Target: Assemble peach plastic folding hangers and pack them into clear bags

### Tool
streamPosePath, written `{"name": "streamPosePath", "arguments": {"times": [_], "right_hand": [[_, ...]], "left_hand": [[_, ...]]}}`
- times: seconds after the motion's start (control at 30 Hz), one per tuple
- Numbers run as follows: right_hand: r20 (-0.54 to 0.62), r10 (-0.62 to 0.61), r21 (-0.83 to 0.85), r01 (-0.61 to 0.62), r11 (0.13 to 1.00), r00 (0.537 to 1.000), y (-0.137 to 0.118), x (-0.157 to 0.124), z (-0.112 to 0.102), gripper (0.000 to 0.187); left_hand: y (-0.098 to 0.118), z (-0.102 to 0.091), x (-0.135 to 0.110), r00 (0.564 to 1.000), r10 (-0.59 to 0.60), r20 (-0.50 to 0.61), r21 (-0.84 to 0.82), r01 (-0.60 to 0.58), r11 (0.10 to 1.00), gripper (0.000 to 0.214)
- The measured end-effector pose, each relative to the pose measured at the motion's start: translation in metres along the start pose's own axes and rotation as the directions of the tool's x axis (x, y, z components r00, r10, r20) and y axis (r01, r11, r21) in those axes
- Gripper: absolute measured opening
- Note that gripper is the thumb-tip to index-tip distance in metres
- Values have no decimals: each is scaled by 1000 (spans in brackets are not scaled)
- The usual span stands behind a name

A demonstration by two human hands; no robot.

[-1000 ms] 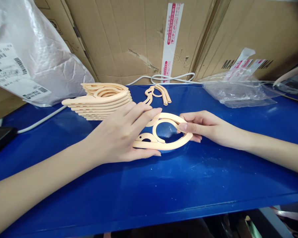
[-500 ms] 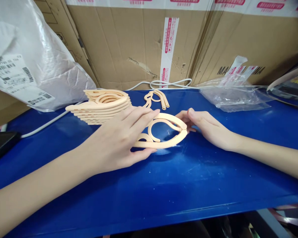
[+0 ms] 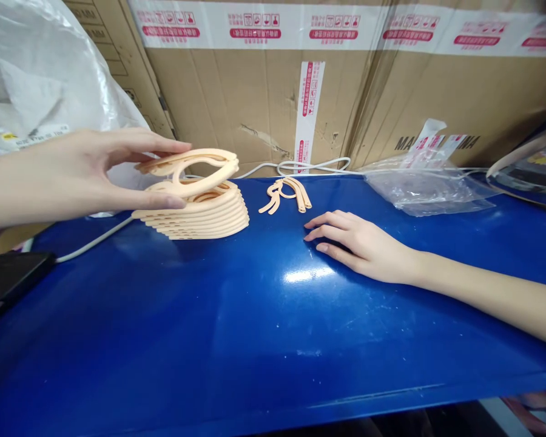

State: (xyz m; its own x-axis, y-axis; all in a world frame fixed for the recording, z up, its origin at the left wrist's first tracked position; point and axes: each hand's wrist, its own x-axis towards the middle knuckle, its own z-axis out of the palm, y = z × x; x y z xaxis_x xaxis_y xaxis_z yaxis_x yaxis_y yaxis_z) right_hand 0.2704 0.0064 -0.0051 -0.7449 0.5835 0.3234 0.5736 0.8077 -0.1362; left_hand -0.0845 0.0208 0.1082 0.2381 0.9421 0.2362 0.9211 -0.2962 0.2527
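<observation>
My left hand [image 3: 118, 167] grips a peach plastic folding hanger [image 3: 209, 182] by its left end, thumb below and fingers above. That hanger is over a neat stack of similar folded hangers [image 3: 209, 224], at its top; whether it touches the stack I cannot tell. To the right of the stack lie loose peach hanger parts [image 3: 295, 193], curved and partly overlapping. My right hand [image 3: 359, 246] rests palm down on the blue table [image 3: 236, 340], fingers spread and holding nothing, just in front of the loose parts.
Cardboard boxes [image 3: 236, 91] stand along the back edge. A white cable [image 3: 318, 167] runs before them. At the back right lies a clear plastic bag [image 3: 428, 188]. A big white plastic bag [image 3: 59, 73] and a black device [image 3: 16, 276] are at the left.
My left hand has carried the folding hanger from the table's middle leftward to the top of the stack. My right hand has come away from the hanger and lowered onto the table.
</observation>
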Motion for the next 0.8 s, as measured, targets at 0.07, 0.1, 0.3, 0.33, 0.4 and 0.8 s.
{"name": "streamPosePath", "arguments": {"times": [0.07, 0.1, 0.3, 0.33, 0.4, 0.8], "right_hand": [[-1, -1, 16, 1, 1000, 1000, 0, 0, 0, 28], [-1, -2, 20, 2, 1000, 1000, 1, 0, 0, 28], [11, -5, 12, 5, 1000, 1000, 1, 0, 0, 28], [12, -4, 12, 4, 1000, 1000, 1, 0, -1, 28], [16, -2, 13, 2, 1000, 1000, 2, 0, -1, 28], [14, -4, 24, 3, 1000, 1000, 3, -1, -2, 28]], "left_hand": [[-12, -1, 4, 998, -43, 35, 31, 42, 999, 93], [-17, 0, 6, 997, -57, 54, 56, 54, 997, 93], [-44, 5, 20, 987, -75, 143, 110, 60, 992, 90], [-45, 6, 21, 986, -70, 150, 122, 52, 991, 90], [-46, 8, 22, 986, -56, 155, 124, 37, 992, 89], [-42, 14, 21, 984, -36, 172, 78, 23, 997, 85]]}}
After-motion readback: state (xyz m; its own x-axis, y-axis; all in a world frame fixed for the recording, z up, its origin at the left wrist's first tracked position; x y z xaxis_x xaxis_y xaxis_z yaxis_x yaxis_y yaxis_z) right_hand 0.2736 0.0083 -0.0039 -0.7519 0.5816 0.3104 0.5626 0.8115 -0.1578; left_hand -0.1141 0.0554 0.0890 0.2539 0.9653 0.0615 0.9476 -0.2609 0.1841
